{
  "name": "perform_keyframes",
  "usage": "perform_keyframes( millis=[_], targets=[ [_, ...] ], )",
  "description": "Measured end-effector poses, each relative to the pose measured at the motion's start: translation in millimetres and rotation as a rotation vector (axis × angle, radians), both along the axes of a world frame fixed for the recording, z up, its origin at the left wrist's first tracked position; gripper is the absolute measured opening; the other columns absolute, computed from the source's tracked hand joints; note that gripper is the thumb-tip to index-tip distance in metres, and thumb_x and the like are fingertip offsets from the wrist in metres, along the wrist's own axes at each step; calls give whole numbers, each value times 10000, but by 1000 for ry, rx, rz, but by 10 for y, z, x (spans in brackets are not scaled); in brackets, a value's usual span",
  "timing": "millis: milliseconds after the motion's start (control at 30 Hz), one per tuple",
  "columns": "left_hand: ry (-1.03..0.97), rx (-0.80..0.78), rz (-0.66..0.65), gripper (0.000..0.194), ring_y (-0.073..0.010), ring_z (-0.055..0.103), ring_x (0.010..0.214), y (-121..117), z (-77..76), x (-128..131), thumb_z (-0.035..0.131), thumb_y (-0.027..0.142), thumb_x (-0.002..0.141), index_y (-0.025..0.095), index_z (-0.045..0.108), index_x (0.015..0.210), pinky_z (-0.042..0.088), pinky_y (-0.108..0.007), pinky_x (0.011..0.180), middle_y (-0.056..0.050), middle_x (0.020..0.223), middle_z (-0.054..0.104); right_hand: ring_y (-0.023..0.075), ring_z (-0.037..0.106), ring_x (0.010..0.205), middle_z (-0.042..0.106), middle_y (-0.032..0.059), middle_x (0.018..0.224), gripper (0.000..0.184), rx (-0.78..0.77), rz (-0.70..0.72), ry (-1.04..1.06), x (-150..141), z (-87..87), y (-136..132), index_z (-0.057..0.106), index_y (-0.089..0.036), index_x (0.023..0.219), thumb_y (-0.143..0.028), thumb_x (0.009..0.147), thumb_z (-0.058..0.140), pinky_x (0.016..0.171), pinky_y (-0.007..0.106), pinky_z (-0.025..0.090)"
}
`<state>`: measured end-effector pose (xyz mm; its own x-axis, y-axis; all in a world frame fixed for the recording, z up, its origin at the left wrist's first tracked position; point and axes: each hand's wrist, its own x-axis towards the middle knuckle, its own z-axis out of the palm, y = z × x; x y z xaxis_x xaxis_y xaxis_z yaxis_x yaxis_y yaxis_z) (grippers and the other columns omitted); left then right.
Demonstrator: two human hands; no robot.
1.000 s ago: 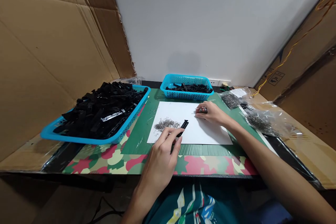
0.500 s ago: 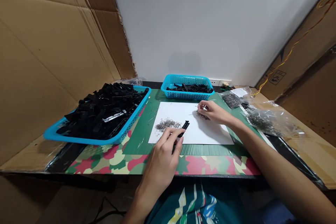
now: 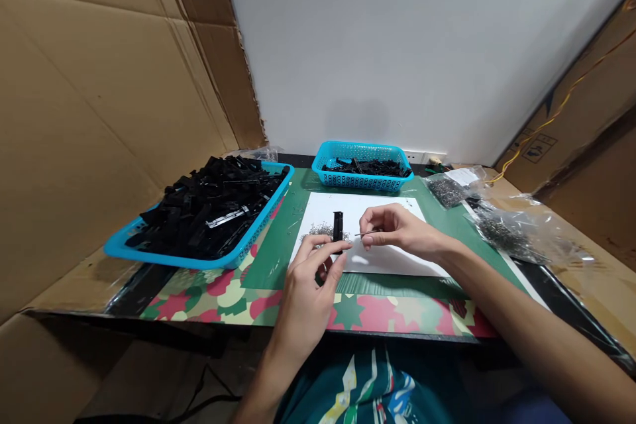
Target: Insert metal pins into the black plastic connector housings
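Observation:
My left hand (image 3: 313, 275) is closed on a narrow black plastic part (image 3: 338, 225), which stands nearly upright above the fingers. Just to its right, my right hand (image 3: 390, 228) pinches a thin metal pin (image 3: 365, 233), its tip pointing left toward the black part with a small gap between. Behind the left fingers, a pile of tiny bent metal pieces (image 3: 320, 230) lies on a white sheet (image 3: 412, 265); they look like small springs, too small to be sure. My right hand hides the part of the sheet beneath it.
A large blue basket (image 3: 233, 258) heaped with black plastic parts (image 3: 199, 212) stands at left. A smaller blue basket (image 3: 365, 182) with similar parts is at the back. Clear bags of small metal pieces (image 3: 501, 235) lie at right. Cardboard walls (image 3: 99, 79) flank the table.
My right hand has lifted from the right side of the sheet and moved left and nearer with the pin. My left hand has turned the black plastic part from slanted to nearly upright.

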<state>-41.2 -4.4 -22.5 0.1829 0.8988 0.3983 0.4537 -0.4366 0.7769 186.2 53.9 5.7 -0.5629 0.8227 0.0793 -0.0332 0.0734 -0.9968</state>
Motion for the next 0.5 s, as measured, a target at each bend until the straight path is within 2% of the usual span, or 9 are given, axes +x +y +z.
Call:
perform_keyframes(
  millis=[100, 333, 400, 500],
  targets=[
    [-8, -58, -55, 193, -113, 598, 738, -1, 18, 22, 608, 379, 1035, 248, 736, 1093, 498, -253, 685, -25, 1107, 586, 142, 602, 735, 684, 14, 786, 311, -20, 21, 51, -88, -36, -34, 667, -157, 891, -353, 817, 896, 716, 280, 437],
    [15, -88, -110, 215, -167, 621, 999, -22, 86, 46, 499, 361, 1088, 238, 663, 1023, 485, -264, 857, -22, 1075, 583, 146, 613, 724, 685, 17, 768, 328, -24, 64, 68, -185, -96, -71, 644, -154, 881, -369, 829, 887, 718, 280, 448],
    [4, -106, -123, 226, -168, 610, 988, -22, 91, 35, 488, 363, 1090, 234, 650, 999, 478, -268, 857, -20, 1059, 579, 141, 588, 718, 669, 12, 777, 337, 2, 38, 54, -194, -105, -74, 647, -156, 888, -394, 833, 879, 704, 276, 438],
    [-29, -135, -114, 246, -158, 582, 871, -6, 80, 13, 481, 378, 1088, 224, 634, 972, 463, -274, 774, -15, 1006, 570, 127, 493, 664, 595, -15, 742, 324, 94, -22, -18, -195, -100, -102, 664, -169, 907, -445, 873, 830, 634, 266, 381]
  ],
)
